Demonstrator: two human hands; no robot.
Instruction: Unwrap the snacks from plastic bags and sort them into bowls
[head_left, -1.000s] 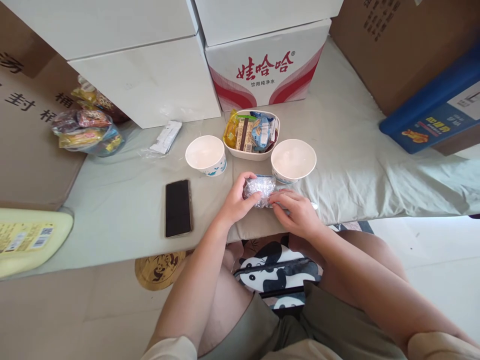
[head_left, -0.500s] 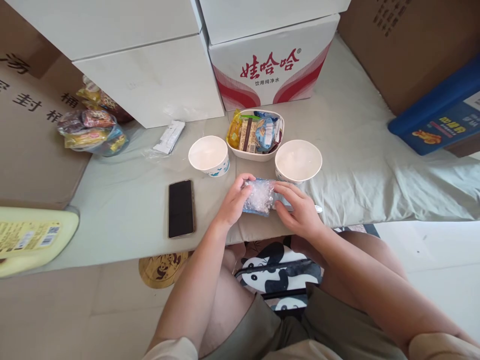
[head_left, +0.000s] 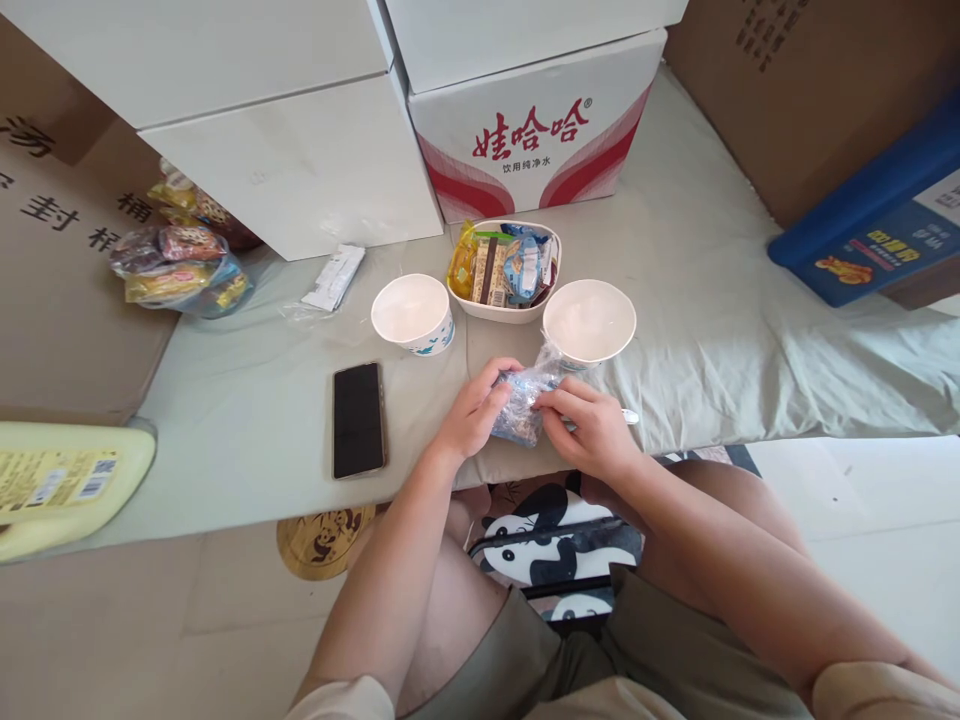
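Note:
Between my hands is a crinkled clear plastic packet [head_left: 519,412] with blue on it; what it contains I cannot make out. My left hand [head_left: 476,408] grips its left side, thumb on top. At the right side, my right hand [head_left: 589,425] pinches the plastic with closed fingers. A flap of film sticks up toward the right paper bowl [head_left: 591,318]. Partly hidden beneath my right hand lies a thin object with a whitish end [head_left: 630,417]. Another white paper bowl [head_left: 414,312] stands to the left, and a white tub [head_left: 502,313] of wrapped snacks sits between the bowls.
A black phone [head_left: 358,420] lies to the left. Behind are a white packet [head_left: 335,278], a bag of snacks [head_left: 184,268] and a printed water carton [head_left: 536,150]. A blue container [head_left: 870,230] stands right; a yellow-green jug [head_left: 75,485] is at the left edge.
My right fingers have closed from a looser touch into a pinch on the plastic. A flap of film now stands up from the packet, which is tilted differently.

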